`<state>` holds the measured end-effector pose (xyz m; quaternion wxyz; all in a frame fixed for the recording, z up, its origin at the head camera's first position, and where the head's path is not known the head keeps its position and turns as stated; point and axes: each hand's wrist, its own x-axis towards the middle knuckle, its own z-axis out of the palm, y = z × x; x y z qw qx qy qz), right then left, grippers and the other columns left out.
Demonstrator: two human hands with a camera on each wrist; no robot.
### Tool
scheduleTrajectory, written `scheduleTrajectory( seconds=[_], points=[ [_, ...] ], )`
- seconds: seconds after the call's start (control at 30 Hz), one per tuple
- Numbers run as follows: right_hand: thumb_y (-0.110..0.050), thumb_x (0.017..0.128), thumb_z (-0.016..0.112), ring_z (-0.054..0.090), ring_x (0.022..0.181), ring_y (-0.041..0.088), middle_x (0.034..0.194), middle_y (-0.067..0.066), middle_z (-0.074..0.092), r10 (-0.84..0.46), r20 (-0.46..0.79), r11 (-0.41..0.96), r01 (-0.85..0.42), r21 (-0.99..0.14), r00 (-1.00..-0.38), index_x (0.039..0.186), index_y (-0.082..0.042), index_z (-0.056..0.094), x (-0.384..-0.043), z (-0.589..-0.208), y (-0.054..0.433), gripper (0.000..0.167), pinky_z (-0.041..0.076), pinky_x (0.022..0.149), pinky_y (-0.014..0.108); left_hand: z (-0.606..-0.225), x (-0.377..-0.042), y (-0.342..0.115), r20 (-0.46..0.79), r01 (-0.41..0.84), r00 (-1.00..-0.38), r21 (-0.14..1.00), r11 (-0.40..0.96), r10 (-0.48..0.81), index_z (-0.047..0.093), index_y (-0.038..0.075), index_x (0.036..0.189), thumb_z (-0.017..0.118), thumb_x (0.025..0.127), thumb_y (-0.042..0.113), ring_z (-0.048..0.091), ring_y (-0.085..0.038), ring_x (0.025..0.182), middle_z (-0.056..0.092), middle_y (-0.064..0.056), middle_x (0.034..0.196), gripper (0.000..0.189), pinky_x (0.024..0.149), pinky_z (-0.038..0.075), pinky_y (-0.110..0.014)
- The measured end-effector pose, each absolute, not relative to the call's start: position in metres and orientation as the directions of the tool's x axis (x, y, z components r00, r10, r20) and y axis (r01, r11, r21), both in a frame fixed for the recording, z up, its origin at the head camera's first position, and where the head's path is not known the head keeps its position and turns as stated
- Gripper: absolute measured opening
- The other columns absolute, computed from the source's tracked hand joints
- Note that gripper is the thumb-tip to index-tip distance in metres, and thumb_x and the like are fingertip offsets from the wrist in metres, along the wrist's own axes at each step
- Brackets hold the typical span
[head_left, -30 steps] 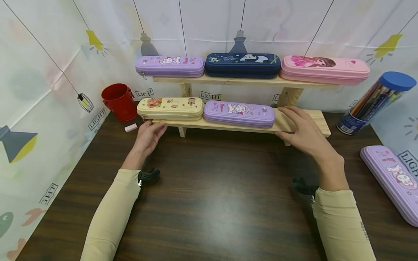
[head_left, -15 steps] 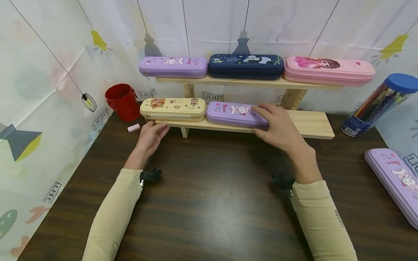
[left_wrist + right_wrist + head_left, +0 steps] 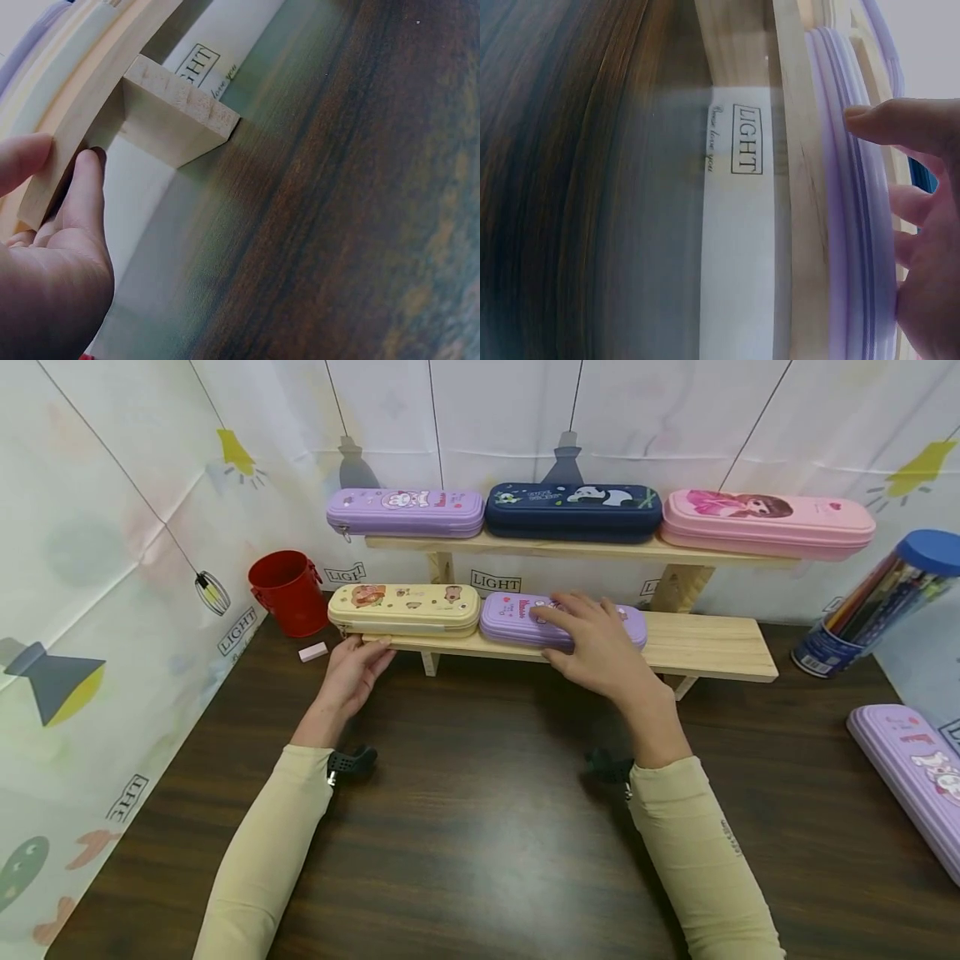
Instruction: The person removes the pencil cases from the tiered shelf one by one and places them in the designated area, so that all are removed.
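A two-tier wooden shelf (image 3: pixel 712 643) stands at the back of the table. My left hand (image 3: pixel 351 675) grips the lower board's left end, thumb over the front edge and fingers beneath, as the left wrist view also shows. Just above it lies a yellow pencil case (image 3: pixel 405 610). Beside that, on the same board, lies a purple pencil case (image 3: pixel 510 622). My right hand (image 3: pixel 603 647) spans this purple case, its thumb (image 3: pixel 877 124) against the front side and the other fingers over the lid. The hand hides part of the lid's picture.
On the upper board sit another purple pencil case (image 3: pixel 408 514), a navy panda case (image 3: pixel 573 514) and a pink case (image 3: pixel 768 522). A red bucket (image 3: pixel 291 597) and white eraser (image 3: pixel 312 652) are left; a pencil tub (image 3: pixel 855 618) and further purple case (image 3: pixel 907 777) are right.
My right hand has moved left from the bare right part of the lower board onto the purple pencil case. The left hand keeps its hold on the shelf's end.
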<state>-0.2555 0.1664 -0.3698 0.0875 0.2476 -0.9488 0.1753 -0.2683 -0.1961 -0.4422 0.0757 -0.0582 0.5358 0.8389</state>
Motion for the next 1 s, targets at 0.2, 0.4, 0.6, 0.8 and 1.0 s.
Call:
scheduleTrajectory(
  seconds=[0.2,0.4,0.6,0.8,1.0],
  points=[
    [-0.021,0.088,0.065,0.034,0.145,0.041,0.154,0.018,0.043,-0.436,0.228,0.826,-0.487,-0.283,-0.871,0.138,-0.022,0.059,-0.259,-0.371,0.164,0.050,0.018,0.121,0.068,-0.441,-0.268,-0.194,-0.167,-0.180,-0.984,0.890,-0.419,0.068,0.028,0.002,0.152,0.055,0.100,0.002,0.066,-0.005,0.107,0.055,-0.007,0.130,0.059,0.102,0.051,-0.022],
    [-0.014,0.089,0.058,0.036,0.142,0.044,0.151,0.021,0.044,-0.434,0.205,0.838,-0.476,-0.266,-0.877,0.139,-0.020,0.057,-0.254,-0.366,0.165,0.050,0.025,0.119,0.064,-0.442,-0.269,-0.194,-0.176,-0.187,-0.982,0.882,-0.432,0.067,0.027,0.001,0.152,0.056,0.099,0.002,0.066,-0.005,0.107,0.055,-0.007,0.129,0.060,0.097,0.054,-0.020],
    [-0.020,0.090,0.060,0.036,0.141,0.041,0.150,0.019,0.046,-0.424,0.162,0.854,-0.453,-0.256,-0.891,0.143,-0.025,0.053,-0.250,-0.359,0.165,0.054,0.027,0.115,0.066,-0.441,-0.269,-0.197,-0.193,-0.200,-0.979,0.877,-0.436,0.061,0.027,0.002,0.152,0.057,0.099,0.003,0.066,-0.005,0.107,0.054,-0.007,0.132,0.061,0.098,0.054,-0.021],
    [-0.021,0.089,0.061,0.044,0.134,0.042,0.145,0.018,0.047,-0.430,0.162,0.845,-0.459,-0.274,-0.888,0.145,-0.026,0.052,-0.246,-0.357,0.166,0.057,0.031,0.115,0.063,-0.440,-0.268,-0.197,-0.185,-0.193,-0.981,0.883,-0.427,0.061,0.027,0.003,0.153,0.057,0.099,0.004,0.066,-0.005,0.107,0.054,-0.006,0.131,0.061,0.099,0.053,-0.021],
    [-0.020,0.087,0.066,0.049,0.124,0.040,0.137,0.020,0.050,-0.443,0.140,0.836,-0.464,-0.292,-0.886,0.143,-0.022,0.054,-0.239,-0.355,0.174,0.057,0.037,0.113,0.058,-0.440,-0.266,-0.195,-0.190,-0.198,-0.980,0.885,-0.422,0.060,0.028,0.004,0.152,0.056,0.099,0.003,0.066,-0.005,0.109,0.053,-0.005,0.132,0.060,0.103,0.051,-0.024]
  ],
)
